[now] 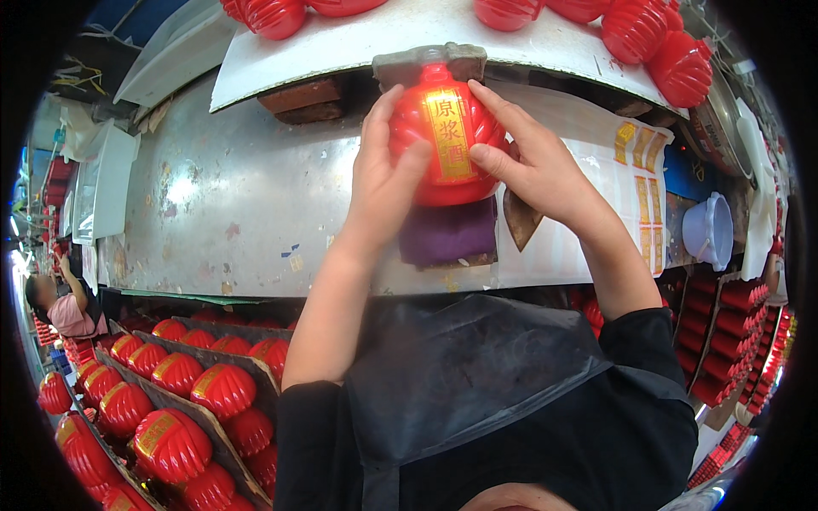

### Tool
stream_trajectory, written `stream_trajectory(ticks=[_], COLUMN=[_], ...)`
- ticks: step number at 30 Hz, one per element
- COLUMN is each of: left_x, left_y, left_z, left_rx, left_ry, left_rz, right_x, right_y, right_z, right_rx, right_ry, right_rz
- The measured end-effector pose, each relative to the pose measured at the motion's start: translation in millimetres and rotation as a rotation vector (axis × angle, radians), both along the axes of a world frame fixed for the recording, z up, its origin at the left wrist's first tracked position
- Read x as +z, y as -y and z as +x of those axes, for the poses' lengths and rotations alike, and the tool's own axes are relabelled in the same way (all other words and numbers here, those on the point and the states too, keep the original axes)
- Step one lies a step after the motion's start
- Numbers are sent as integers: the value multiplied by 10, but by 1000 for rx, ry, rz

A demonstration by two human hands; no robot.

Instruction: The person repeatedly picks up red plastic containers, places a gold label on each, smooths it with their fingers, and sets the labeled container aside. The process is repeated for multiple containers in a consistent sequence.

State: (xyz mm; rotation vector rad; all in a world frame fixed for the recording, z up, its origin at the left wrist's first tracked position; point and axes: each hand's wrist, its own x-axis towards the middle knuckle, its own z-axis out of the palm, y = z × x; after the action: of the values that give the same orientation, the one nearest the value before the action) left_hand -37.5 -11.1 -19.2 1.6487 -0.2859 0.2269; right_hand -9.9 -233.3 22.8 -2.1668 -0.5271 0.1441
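A red, rounded bottle with ribbed sides lies on the bench in front of me, its neck pointing away. Down its middle runs a gold label with dark lettering. My left hand clasps the bottle's left side, and its thumb is slightly blurred near the label's edge. On the opposite side my right hand has its fingers along the bottle and its thumb at the label's right edge. The neck rests against a grey, lumpy support. Purple cloth shows under the near end of the bottle.
Label sheets lie to the right, near a pale blue bucket. More red bottles stand on a white board beyond. Racks of red bottles fill the lower left. Another person is at the far left.
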Motion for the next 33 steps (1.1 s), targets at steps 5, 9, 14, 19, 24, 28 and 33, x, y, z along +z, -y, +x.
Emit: stream_trajectory(ticks=[5, 9, 14, 19, 24, 28, 33], left_x=[-87, -108, -135, -140, -113, -87, -71], left_y=[60, 33, 28, -31, 9, 19, 12], left_z=[100, 86, 88, 106, 89, 87, 88], left_rx=[83, 78, 44, -7, 34, 43, 48], left_ry=[-62, -70, -76, -69, -41, -39, -43], left_rz=[27, 7, -60, 17, 102, 103, 111], right_x=[2, 45, 52, -2, -30, -5, 4], right_y=[-47, -82, -81, -35, -37, -52, -48], right_z=[-51, -79, -73, -24, -38, -61, -69], right_rx=[-47, -66, -59, -43, -48, -52, -49], right_ry=[96, 78, 89, 24, 86, 97, 98], right_rz=[-79, -91, -103, -9, -42, -77, -79])
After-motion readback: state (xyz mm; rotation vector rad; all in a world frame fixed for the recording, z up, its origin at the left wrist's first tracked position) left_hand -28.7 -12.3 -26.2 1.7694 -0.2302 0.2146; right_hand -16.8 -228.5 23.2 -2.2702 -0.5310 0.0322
